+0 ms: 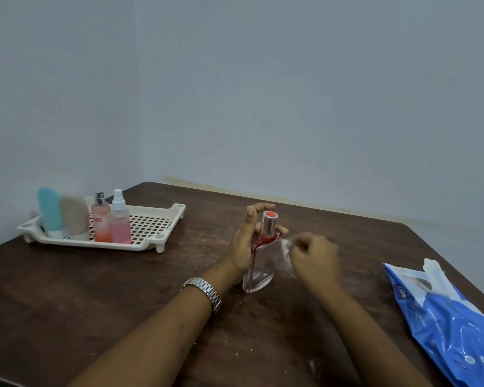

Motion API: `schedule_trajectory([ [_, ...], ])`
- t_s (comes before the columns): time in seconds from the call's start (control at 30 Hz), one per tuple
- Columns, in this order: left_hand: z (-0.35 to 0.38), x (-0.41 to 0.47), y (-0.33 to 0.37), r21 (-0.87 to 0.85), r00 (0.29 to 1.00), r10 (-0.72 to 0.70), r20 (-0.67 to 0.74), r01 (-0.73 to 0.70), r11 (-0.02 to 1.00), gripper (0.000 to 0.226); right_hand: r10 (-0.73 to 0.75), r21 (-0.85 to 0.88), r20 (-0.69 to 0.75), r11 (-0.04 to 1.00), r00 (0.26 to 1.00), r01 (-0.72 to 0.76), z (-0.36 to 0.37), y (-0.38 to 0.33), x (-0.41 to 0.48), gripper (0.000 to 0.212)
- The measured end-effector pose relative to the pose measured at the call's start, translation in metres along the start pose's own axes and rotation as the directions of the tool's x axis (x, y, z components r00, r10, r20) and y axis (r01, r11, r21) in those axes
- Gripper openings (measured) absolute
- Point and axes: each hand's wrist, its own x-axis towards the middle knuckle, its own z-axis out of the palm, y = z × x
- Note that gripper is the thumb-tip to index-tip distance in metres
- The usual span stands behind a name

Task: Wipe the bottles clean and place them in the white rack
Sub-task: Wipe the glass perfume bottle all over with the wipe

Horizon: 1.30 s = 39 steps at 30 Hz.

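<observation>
White rack (pixel 162 219) upper left holds four bottles (pixel 101 223); blue pack (pixel 444 317) lower right. My left hand (pixel 242 247) grips clear bottle (pixel 263 265) at centre; right hand (pixel 315 255), blurred, pinches probably a wipe (pixel 287 251) against it.

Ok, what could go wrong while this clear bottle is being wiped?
The clear bottle is steadied by the left hand alone; the right hand pushing the wipe against its side could tip it. The tall bottles already in the white rack stand close together, so setting this one beside them might knock one over.
</observation>
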Motion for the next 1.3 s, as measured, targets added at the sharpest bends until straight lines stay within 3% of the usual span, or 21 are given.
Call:
schedule_trajectory([
  [0.07, -0.001, 0.001, 0.003, 0.001, 1.0, -0.021, 0.016, 0.021, 1.0, 0.091, -0.131, 0.203, -0.308, 0.959, 0.942, 0.2, -0.009, -0.011, -0.007, 0.014],
  [0.1, -0.002, 0.001, 0.004, 0.005, 0.999, -0.029, 0.027, 0.029, 1.0, 0.094, -0.215, 0.216, -0.416, 0.921, 0.884, 0.325, -0.011, -0.014, -0.009, 0.014],
  [0.17, -0.002, 0.001, 0.007, -0.016, 0.998, -0.046, 0.052, 0.047, 0.999, 0.098, -0.402, 0.105, -0.474, 0.857, 0.783, 0.504, -0.011, -0.019, -0.013, 0.014],
  [0.3, -0.007, 0.003, 0.009, -0.072, 0.988, -0.137, 0.075, 0.142, 0.987, 0.096, -0.733, -0.233, -0.203, 0.681, 0.65, 0.695, 0.008, -0.017, -0.019, 0.016],
  [0.57, -0.008, 0.001, 0.015, -0.114, 0.973, -0.175, 0.148, 0.192, 0.975, 0.093, -0.782, -0.305, 0.035, 0.585, 0.623, 0.752, 0.02, -0.004, -0.027, 0.025],
  [0.7, -0.009, 0.001, 0.016, -0.068, 0.972, -0.187, 0.144, 0.198, 0.978, 0.096, -0.787, -0.4, 0.309, 0.401, 0.533, 0.824, 0.024, 0.004, -0.034, 0.021],
  [0.9, -0.004, -0.004, 0.021, 0.045, 0.979, -0.144, 0.146, 0.139, 0.989, 0.11, -0.612, -0.366, 0.527, 0.462, 0.589, 0.808, 0.034, 0.003, -0.04, 0.03],
  [0.97, -0.003, -0.005, 0.02, 0.066, 0.983, -0.128, 0.133, 0.12, 0.991, 0.11, -0.61, -0.343, 0.532, 0.479, 0.587, 0.808, 0.034, 0.003, -0.038, 0.031],
  [1.07, 0.0, -0.007, 0.018, 0.057, 0.986, -0.117, 0.115, 0.111, 0.992, 0.105, -0.588, -0.226, 0.524, 0.601, 0.616, 0.766, 0.024, 0.003, -0.031, 0.041],
  [1.2, 0.001, -0.007, 0.016, 0.037, 0.993, -0.088, 0.074, 0.086, 0.996, 0.11, -0.453, -0.265, 0.505, 0.729, 0.735, 0.631, 0.007, 0.019, -0.015, 0.033],
  [1.3, 0.002, -0.007, 0.018, -0.004, 0.993, -0.112, 0.04, 0.112, 0.994, 0.101, -0.346, -0.295, 0.369, 0.837, 0.863, 0.461, -0.006, 0.032, -0.002, 0.028],
])
